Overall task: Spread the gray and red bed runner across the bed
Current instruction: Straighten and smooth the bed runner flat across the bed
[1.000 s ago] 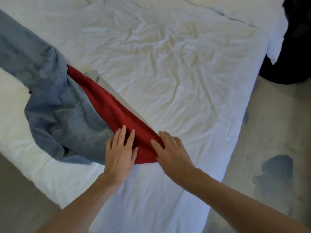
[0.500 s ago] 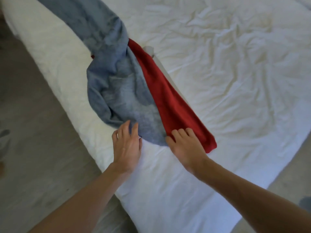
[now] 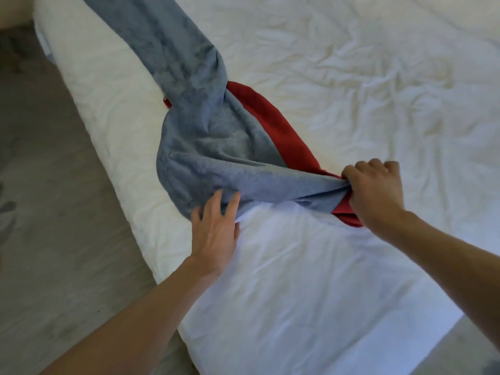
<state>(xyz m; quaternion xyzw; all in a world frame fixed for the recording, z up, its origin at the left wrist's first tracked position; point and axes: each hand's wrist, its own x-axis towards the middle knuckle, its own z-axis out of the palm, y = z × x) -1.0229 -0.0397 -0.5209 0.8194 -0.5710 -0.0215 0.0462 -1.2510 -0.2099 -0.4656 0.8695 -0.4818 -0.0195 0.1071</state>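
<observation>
The left hand [image 3: 213,234] is lying flat, fingers straight, now touching the gray fold's near edge rather than pressing on top of it. The bed runner [image 3: 205,147] is sitting twisted and bunched along the near side of the bed [image 3: 324,266] (gray uppermost, red peeking out on the far side), trailing away up-left. The right hand [image 3: 374,190], flat a moment ago, is now clenching the gathered end, so I'd say the pulling-out is starting.

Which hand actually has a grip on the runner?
The right hand: its fingers curl round the bunched gray and red end of the bed runner. The left hand only rests straight fingers on the gray fold's edge.
</observation>
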